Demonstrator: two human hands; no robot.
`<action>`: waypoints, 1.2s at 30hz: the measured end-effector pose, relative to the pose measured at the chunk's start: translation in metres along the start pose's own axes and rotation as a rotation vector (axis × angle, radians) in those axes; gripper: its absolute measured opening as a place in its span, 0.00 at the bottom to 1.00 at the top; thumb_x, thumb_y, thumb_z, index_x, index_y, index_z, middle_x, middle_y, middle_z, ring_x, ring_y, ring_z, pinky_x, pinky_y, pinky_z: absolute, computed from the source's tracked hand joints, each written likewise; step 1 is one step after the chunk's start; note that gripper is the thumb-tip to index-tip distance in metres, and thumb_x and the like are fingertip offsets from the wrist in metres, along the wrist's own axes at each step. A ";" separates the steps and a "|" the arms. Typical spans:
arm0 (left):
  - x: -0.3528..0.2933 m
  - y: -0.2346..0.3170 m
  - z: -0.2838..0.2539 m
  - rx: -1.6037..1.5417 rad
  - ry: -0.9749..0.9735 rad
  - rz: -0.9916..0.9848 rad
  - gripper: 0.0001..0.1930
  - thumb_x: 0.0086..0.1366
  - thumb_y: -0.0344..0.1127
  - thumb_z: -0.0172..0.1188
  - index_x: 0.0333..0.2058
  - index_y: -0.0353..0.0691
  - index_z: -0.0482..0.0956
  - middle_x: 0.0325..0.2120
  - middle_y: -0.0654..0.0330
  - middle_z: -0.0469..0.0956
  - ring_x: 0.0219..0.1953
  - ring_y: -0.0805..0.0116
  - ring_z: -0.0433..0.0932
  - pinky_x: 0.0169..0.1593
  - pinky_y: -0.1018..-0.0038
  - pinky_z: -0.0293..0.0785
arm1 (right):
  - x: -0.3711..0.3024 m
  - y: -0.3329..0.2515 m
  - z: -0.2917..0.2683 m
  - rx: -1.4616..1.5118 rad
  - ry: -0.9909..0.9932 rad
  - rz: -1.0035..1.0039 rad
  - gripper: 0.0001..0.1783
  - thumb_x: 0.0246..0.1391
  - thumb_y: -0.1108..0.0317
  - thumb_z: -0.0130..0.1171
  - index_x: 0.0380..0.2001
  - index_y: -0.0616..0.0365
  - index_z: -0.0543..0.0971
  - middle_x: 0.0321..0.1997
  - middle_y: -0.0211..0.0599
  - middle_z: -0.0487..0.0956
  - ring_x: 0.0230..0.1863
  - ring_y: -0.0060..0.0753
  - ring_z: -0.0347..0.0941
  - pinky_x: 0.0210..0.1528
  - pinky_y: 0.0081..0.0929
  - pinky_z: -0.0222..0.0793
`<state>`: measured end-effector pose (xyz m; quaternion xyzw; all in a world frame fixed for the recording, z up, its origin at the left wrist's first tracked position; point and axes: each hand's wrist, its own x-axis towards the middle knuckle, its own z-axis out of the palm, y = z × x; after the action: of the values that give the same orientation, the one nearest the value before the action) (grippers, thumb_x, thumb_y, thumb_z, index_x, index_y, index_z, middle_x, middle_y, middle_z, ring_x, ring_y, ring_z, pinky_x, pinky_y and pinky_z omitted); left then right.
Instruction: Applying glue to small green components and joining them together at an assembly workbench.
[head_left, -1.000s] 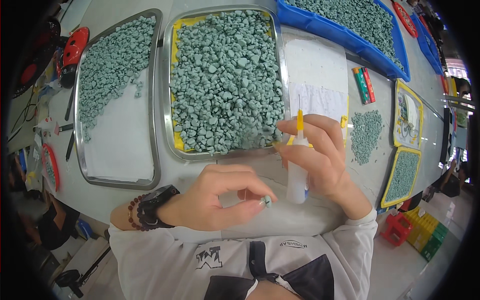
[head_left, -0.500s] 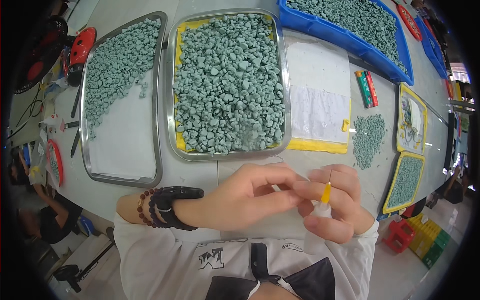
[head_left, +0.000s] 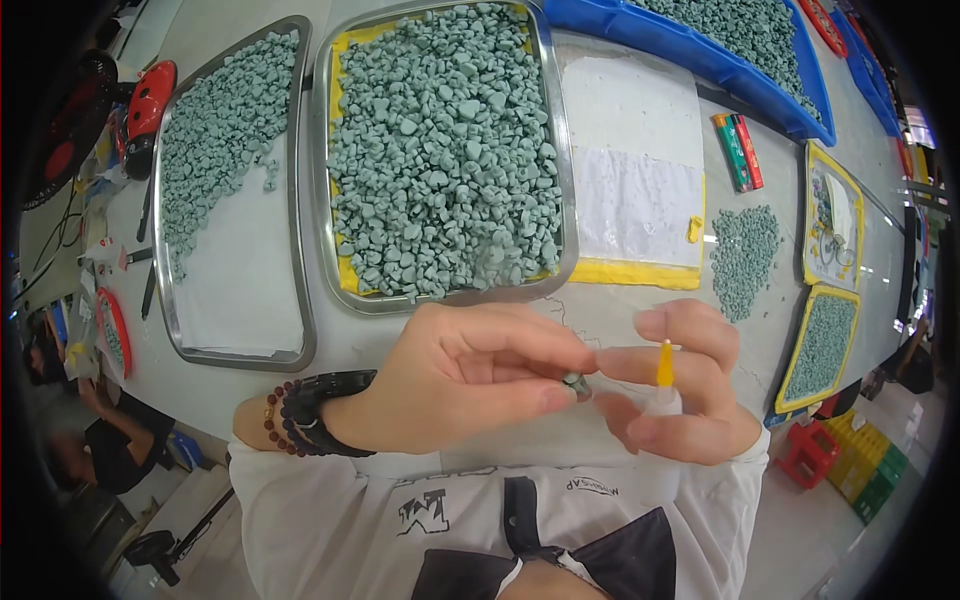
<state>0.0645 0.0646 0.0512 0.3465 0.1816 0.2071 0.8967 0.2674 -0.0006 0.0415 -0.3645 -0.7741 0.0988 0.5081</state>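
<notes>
Between the thumb and fingertips of my left hand (head_left: 470,370) is a small grey-green piece (head_left: 573,380), pinched so that only part of it shows. My right hand (head_left: 695,385) grips a squat white glue bottle (head_left: 662,402), its yellow nozzle (head_left: 665,366) pointing up. The index finger of that hand reaches toward the left fingertips. Just beyond both hands stands a steel tray (head_left: 568,190) heaped with grey-green pieces (head_left: 440,150).
A second steel tray (head_left: 308,330), partly covered with similar pieces, lies on the left. To the right are a white sheet with yellow edging (head_left: 640,200), a small pile of chips (head_left: 745,260), two lighters (head_left: 738,152) and yellow-rimmed trays (head_left: 782,405). A blue bin (head_left: 690,62) stands behind.
My hands have drawn slightly apart, and the small piece now shows at the left fingertips. The right fingers have spread more around the bottle. The whole view has shifted a little.
</notes>
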 end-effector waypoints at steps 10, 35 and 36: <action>-0.001 0.000 -0.002 0.152 0.128 0.199 0.15 0.55 0.12 0.54 0.41 0.29 0.75 0.43 0.51 0.73 0.45 0.65 0.76 0.52 0.71 0.74 | 0.007 -0.009 -0.026 0.461 -0.041 0.253 0.34 0.50 0.33 0.50 0.40 0.54 0.63 0.29 0.45 0.78 0.32 0.58 0.77 0.27 0.41 0.73; -0.002 -0.008 -0.009 0.244 0.062 0.252 0.14 0.55 0.13 0.55 0.41 0.29 0.74 0.40 0.52 0.75 0.44 0.67 0.77 0.49 0.73 0.75 | 0.003 0.000 -0.006 0.603 -0.031 0.290 0.32 0.59 0.43 0.43 0.34 0.68 0.75 0.27 0.46 0.80 0.41 0.59 0.77 0.32 0.37 0.77; -0.002 -0.008 -0.009 0.244 0.062 0.250 0.14 0.55 0.13 0.55 0.41 0.29 0.74 0.40 0.52 0.75 0.44 0.67 0.77 0.49 0.73 0.75 | 0.003 0.001 -0.006 0.594 -0.033 0.287 0.31 0.59 0.43 0.43 0.34 0.68 0.74 0.27 0.46 0.80 0.41 0.59 0.77 0.32 0.37 0.77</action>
<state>0.0607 0.0634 0.0399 0.4660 0.1885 0.3042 0.8092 0.2717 0.0009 0.0463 -0.3042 -0.6605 0.3966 0.5603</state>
